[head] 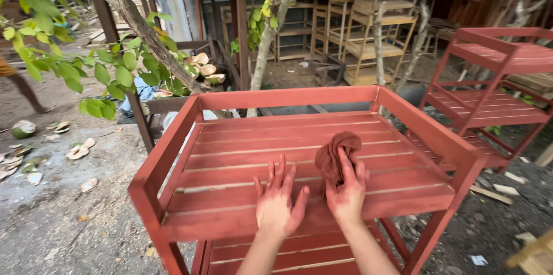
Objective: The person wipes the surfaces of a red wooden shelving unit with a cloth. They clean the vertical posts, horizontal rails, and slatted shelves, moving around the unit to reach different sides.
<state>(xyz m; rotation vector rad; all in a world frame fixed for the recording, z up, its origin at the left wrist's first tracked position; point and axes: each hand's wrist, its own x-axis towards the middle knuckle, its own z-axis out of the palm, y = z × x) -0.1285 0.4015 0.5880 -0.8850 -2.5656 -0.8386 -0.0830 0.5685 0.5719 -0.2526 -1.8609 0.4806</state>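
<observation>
While the right hand [347, 194] bunches a brown rag [336, 154] at centre frame, the left hand [277, 203] lies flat and empty beside it.
Soft, light and limp, the rag likely handles best wadded in the fist, as here. Both rest on a red slatted shelf [242, 142], stiff and probably stain-slick; a second red shelf [495, 67] stands upper right, on littered dirt ground [52, 217].

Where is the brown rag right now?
In the head view, the brown rag is bunched under the right hand on the red shelf's slatted top, right of the flat left hand.
</observation>
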